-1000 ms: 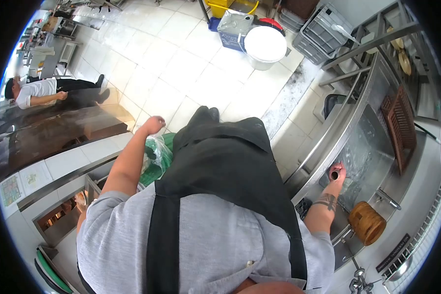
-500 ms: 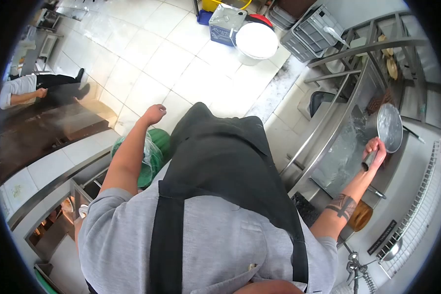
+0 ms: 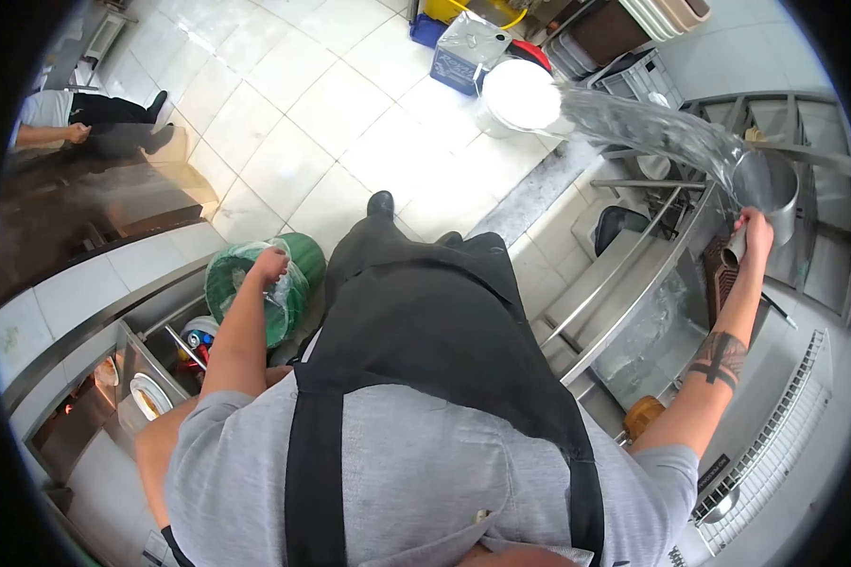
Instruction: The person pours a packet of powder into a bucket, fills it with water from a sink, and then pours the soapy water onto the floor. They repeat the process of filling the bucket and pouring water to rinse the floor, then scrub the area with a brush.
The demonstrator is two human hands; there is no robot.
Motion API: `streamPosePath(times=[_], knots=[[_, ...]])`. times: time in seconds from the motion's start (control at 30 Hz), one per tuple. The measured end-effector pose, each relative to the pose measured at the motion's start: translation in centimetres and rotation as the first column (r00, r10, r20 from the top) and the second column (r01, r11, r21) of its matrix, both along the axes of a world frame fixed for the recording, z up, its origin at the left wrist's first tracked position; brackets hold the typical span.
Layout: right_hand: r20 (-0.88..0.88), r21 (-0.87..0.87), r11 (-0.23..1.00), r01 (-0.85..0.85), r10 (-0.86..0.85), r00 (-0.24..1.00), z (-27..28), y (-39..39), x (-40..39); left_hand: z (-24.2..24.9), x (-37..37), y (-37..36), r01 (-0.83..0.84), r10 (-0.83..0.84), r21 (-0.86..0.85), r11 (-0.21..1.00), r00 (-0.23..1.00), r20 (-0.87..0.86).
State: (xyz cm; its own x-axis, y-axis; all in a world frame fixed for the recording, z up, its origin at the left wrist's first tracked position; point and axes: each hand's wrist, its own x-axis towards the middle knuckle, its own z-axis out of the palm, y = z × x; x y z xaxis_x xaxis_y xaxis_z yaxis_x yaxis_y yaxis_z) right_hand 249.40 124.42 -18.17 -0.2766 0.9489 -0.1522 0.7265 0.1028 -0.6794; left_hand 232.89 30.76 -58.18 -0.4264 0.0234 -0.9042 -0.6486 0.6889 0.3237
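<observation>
My right hand (image 3: 755,234) is wrapped round the tube-like handle of a metal saucepan (image 3: 785,210), raised over the far end of the sink. A thick arc of water (image 3: 652,129) flies from the tilted pan toward a white bucket (image 3: 520,94) on the floor. Whether the water lands inside the bucket cannot be made out. On the other side, my left hand (image 3: 272,265) hangs over a green bin (image 3: 303,265) with a clear liner. Its fingers are curled in, with nothing visible in them.
Water stands in the steel sink basin (image 3: 648,326) at my right. A metal tin (image 3: 463,55) is beside the bucket. Another person (image 3: 52,123) stands at far left, past a dark cooking surface (image 3: 76,227). A wire rack (image 3: 775,430) hangs at lower right.
My right hand has swung the saucepan up and outward from the sink, and water now streams from it. My left hand has drawn back over the green bin.
</observation>
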Motion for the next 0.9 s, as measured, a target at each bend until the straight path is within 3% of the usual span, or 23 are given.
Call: streamPosePath(times=[0.03,0.1,0.13,0.2,0.27,0.3,0.33,0.37,0.43,0.47,0.57,0.6,0.63,0.67,0.7,0.77,0.83,0.9], knots=[[-0.002,-0.006,1.000,0.008,-0.008,1.000,0.0,0.1,-1.1,0.1,-0.1,-0.4,-0.045,0.044,0.006,0.999,0.997,0.057],[0.436,0.292,0.925,-0.243,0.098,0.895,0.4,0.3,-2.6,0.1,-0.4,-0.2,-0.005,0.006,-0.033,0.999,0.999,0.034],[0.433,0.289,0.929,-0.232,0.090,0.897,1.5,-1.0,-3.3,0.1,-0.6,0.0,0.026,-0.025,-0.068,0.997,1.000,0.013],[0.488,0.474,0.837,-0.272,0.007,0.873,3.3,-4.0,-4.7,0.3,-1.5,0.9,0.031,-0.031,-0.060,0.998,0.999,-0.010],[0.444,0.726,0.641,-0.248,-0.161,0.882,1.7,0.4,-2.3,1.1,-2.6,3.1,0.276,-0.288,-0.088,0.957,0.939,-0.190],[0.441,0.720,0.659,-0.217,-0.192,0.877,1.9,0.6,-0.5,3.9,-3.3,5.7,0.243,-0.254,-0.087,0.966,0.952,-0.171],[0.268,0.602,0.797,-0.061,-0.130,0.955,1.9,-0.6,1.4,5.1,-3.8,7.6,0.256,-0.269,-0.094,0.962,0.947,-0.176],[0.204,0.631,0.772,-0.070,-0.078,0.976,0.2,-0.2,5.1,5.9,-4.2,9.2,0.243,-0.255,-0.079,0.967,0.941,-0.225],[0.236,0.753,0.658,0.014,-0.290,0.928,-7.4,4.0,15.5,6.6,-4.9,11.2,0.238,-0.237,-0.031,0.971,0.932,-0.274],[0.253,0.629,0.773,0.087,-0.309,0.917,-9.0,0.7,19.0,6.8,-5.0,12.0,0.243,-0.243,-0.036,0.969,0.929,-0.278],[0.464,0.476,0.867,0.151,-0.393,0.794,-16.2,-5.2,30.8,8.0,-4.6,13.7,0.244,-0.236,-0.009,0.970,0.931,-0.277],[0.574,0.370,0.910,0.189,-0.384,0.724,-18.0,-6.4,33.9,8.5,-4.4,13.9,0.316,-0.318,-0.053,0.947,0.910,-0.266],[0.591,0.177,0.924,0.340,-0.376,0.714,-20.7,-6.7,37.9,9.0,-4.2,13.9,0.389,-0.401,-0.098,0.916,0.881,-0.251],[0.607,-0.025,0.879,0.476,-0.365,0.706,-23.9,-6.1,41.9,8.9,-4.1,13.7,0.396,-0.412,-0.113,0.911,0.875,-0.255],[0.605,-0.041,0.873,0.486,-0.365,0.708,-27.6,-5.9,45.1,8.6,-3.9,13.1,0.491,-0.522,-0.179,0.853,0.816,-0.249],[0.589,-0.291,0.583,0.759,-0.516,0.622,-34.0,-6.3,49.8,9.2,-3.8,12.7,0.637,-0.700,-0.290,0.714,0.666,-0.258],[0.231,-0.600,0.613,0.515,-0.484,0.844,-37.8,-8.5,50.1,10.6,-3.8,13.5,0.642,-0.709,-0.305,0.703,0.667,-0.229],[-0.198,-0.549,0.791,0.269,-0.436,0.878,-37.3,-11.9,45.7,11.3,-4.0,14.4,0.656,-0.725,-0.320,0.683,0.662,-0.190]])
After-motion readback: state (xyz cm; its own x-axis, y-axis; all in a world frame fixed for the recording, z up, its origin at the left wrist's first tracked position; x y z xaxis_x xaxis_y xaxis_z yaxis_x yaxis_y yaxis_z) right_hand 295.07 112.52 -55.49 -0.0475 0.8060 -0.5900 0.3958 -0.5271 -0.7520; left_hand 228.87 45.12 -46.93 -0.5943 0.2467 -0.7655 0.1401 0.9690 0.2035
